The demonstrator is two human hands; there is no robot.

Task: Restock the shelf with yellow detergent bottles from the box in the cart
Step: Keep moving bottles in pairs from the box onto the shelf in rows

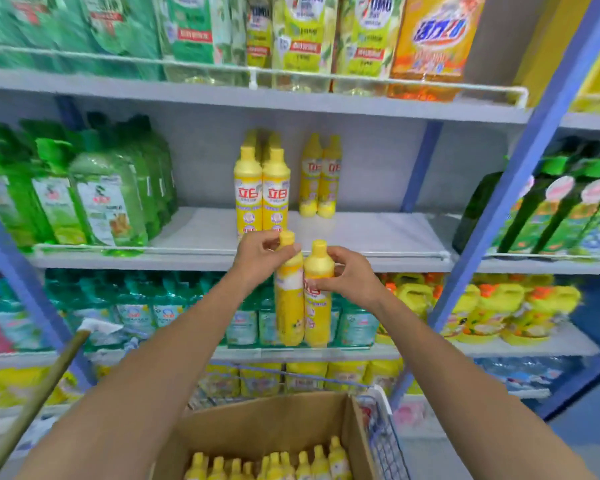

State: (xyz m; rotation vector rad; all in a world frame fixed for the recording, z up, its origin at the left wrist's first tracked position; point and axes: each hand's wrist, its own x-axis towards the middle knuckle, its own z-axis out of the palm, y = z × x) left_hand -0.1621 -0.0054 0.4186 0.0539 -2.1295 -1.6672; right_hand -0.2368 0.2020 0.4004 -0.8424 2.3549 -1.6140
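Observation:
My left hand (pixel 257 258) grips the neck of one yellow detergent bottle (pixel 289 306), and my right hand (pixel 349 275) grips a second yellow bottle (pixel 317 317) beside it. Both bottles hang upright, side by side, just in front of and below the middle shelf's edge (pixel 378 256). On that shelf stand several yellow bottles: a front group (pixel 262 192) and a pair further back (pixel 321 178). Below, the open cardboard box (pixel 291 424) in the cart holds several more yellow bottles (pixel 274 464).
Green bottles (pixel 94 199) fill the middle shelf's left side; its right part is bare grey board. A blue upright post (pixel 520 188) stands to the right. The cart's wire rim (pixel 383 431) is beside the box. A wooden handle (pixel 32 403) leans at lower left.

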